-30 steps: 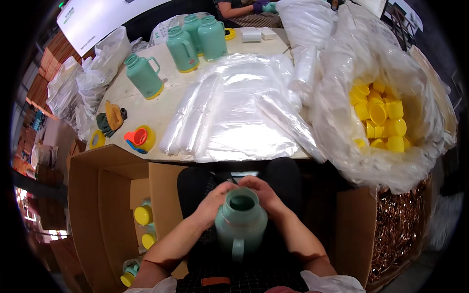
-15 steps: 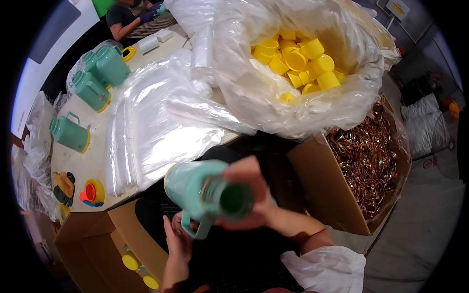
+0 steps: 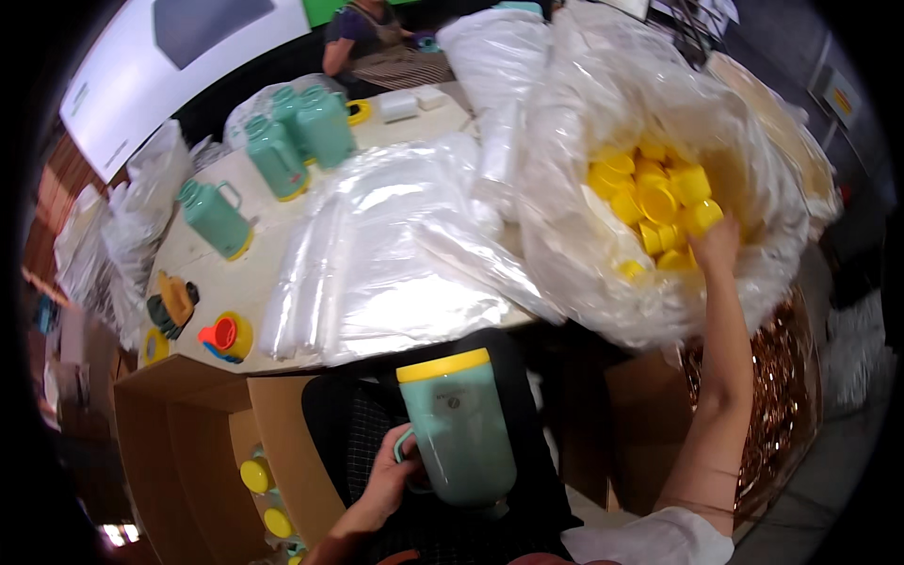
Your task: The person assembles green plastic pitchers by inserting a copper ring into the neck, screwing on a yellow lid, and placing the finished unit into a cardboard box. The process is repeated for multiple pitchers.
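Observation:
My left hand grips the handle of a pale green vacuum flask above my lap. The flask is turned bottom up, its yellow base ring on top and its neck pointing down. My right arm reaches far to the right into a big clear plastic bag. There my right hand has its fingers closed on a yellow cap at the edge of a heap of loose yellow caps. Part of its fingers is hidden behind that cap.
Several green flasks stand at the table's left. Clear plastic bags lie flat in the middle. An open carton at lower left holds yellow-topped flasks. Coppery strips fill a box at right. Across the table sits another person.
The flask has been turned from mouth toward me to bottom up, now in my left hand alone. My right hand has left it and moved into the bag of caps. The view has shifted.

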The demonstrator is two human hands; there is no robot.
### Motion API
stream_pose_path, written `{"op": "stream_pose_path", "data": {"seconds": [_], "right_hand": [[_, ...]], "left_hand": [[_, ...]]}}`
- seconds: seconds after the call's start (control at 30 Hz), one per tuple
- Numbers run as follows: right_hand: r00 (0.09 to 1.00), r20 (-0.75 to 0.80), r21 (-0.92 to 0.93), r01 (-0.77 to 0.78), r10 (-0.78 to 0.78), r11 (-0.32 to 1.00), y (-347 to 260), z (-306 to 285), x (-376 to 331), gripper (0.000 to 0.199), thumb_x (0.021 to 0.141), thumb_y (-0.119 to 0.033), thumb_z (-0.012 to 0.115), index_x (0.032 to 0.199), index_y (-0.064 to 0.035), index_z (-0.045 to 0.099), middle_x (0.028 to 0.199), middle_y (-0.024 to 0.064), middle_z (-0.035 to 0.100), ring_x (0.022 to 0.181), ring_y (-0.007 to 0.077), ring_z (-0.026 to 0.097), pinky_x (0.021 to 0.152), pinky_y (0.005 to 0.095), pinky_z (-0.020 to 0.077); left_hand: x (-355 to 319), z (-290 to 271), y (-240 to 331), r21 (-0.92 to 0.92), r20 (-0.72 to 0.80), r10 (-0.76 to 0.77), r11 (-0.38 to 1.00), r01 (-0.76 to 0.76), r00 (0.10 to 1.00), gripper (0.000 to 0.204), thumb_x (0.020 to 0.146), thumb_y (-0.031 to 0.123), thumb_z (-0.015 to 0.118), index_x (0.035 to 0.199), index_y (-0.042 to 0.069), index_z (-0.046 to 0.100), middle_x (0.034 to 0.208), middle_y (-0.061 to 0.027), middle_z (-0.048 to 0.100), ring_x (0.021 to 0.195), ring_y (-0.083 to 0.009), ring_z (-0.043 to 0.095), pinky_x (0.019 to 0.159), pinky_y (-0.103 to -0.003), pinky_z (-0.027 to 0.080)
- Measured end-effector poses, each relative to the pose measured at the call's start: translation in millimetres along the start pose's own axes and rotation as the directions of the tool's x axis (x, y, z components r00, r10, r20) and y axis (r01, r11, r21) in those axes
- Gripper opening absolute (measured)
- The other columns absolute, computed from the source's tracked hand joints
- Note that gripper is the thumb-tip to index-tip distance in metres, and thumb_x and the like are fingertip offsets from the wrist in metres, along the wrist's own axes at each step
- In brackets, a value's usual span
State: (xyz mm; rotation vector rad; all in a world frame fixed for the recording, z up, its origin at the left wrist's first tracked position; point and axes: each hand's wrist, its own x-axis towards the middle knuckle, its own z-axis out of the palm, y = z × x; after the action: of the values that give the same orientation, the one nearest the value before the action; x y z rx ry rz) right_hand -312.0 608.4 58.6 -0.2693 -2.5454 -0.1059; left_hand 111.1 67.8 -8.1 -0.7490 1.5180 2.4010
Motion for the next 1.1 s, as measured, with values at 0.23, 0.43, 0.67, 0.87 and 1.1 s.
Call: {"op": "stream_pose_path", "data": {"seconds": [0.23,0.43,0.67,0.87,1.1], "right_hand": [[0.999,0.004,0.358,0.029,-0.032,0.933,-75,-53,-42,0.087,0.073,-0.024,0.085,0.143,-0.0020,0.037,0.134,0.0251,0.055,0.124,0.0405,0.054,0.104,0.0446,0.0464],[0.879,-0.432,0.830,0.475,-0.203,0.292,-179,-171,-125,0.067,0.081,-0.027,0.078,0.130,-0.0037,0.039,0.131,0.0216,0.049,0.125,0.0352,0.049,0.105,0.0457,0.0415],[0.746,-0.602,0.798,0.551,-0.284,-0.244,-283,-157,-340,0.058,0.077,-0.040,0.084,0.121,-0.0146,0.058,0.126,0.0179,0.050,0.117,0.0491,0.058,0.091,0.0561,0.0549],[0.731,-0.574,0.818,0.524,-0.368,-0.236,-291,-162,-414,0.050,0.072,-0.023,0.089,0.115,-0.0153,0.064,0.122,0.0083,0.050,0.117,0.0376,0.059,0.095,0.0454,0.0534],[0.890,-0.330,0.944,0.312,-0.314,-0.108,-307,-172,-399,0.057,0.066,-0.024,0.093,0.112,-0.0143,0.061,0.118,0.0110,0.050,0.114,0.0357,0.060,0.088,0.0416,0.0534]], "left_hand": [[-7,-14,5,-0.298,-0.001,-0.077,0.952,0.073,0.997,0.069,0.078,-0.015,0.047,0.142,0.012,0.046,0.097,-0.0021,0.056,0.063,-0.0154,0.057,0.053,-0.029,0.049],[25,9,48,-0.643,-0.067,0.059,0.760,-0.088,0.996,0.061,0.083,-0.012,0.045,0.139,0.013,0.047,0.094,-0.0021,0.056,0.061,-0.0099,0.051,0.056,-0.025,0.050],[30,-18,43,-0.694,-0.132,0.060,0.707,-0.135,0.989,0.061,0.084,-0.009,0.049,0.138,0.018,0.046,0.088,-0.0013,0.054,0.061,-0.0099,0.047,0.054,-0.024,0.041],[-5,-68,33,-0.723,-0.196,-0.049,0.682,-0.110,0.979,0.063,0.083,-0.010,0.047,0.138,0.019,0.047,0.086,-0.0015,0.053,0.061,-0.0108,0.047,0.054,-0.023,0.040],[-5,-55,33,-0.699,-0.269,0.046,0.678,-0.228,0.962,0.063,0.083,-0.012,0.046,0.136,0.021,0.050,0.090,-0.0007,0.053,0.061,-0.0112,0.048,0.054,-0.024,0.042]]}}
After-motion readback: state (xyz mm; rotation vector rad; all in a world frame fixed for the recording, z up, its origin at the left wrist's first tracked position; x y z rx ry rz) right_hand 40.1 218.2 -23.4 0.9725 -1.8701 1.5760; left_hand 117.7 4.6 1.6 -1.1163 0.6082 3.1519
